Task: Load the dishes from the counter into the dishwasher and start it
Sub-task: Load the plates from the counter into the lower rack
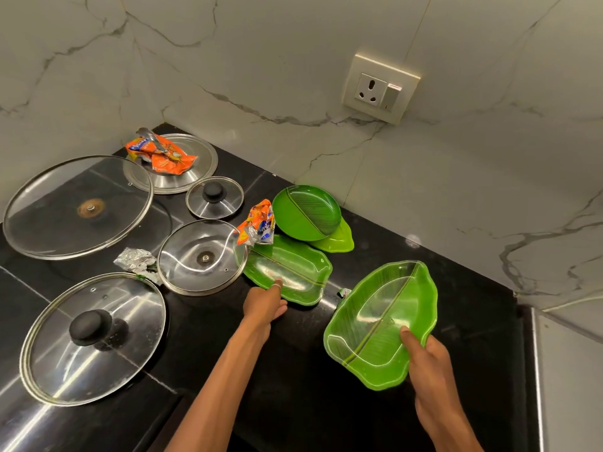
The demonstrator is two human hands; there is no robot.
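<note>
A: Right hand?
B: Curled round the near rim of a green leaf plate, thumb on its inner face. Plate tilted above the black counter.
A: Left hand?
B: Grips the near edge of a second leaf plate, one fingertip over the rim. That plate lies flat on the counter.

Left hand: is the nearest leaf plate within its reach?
Likely yes: the left hand grips the near rim of the leaf plate; a glass lid overlaps one end and a wrapper rests on its far edge.
</note>
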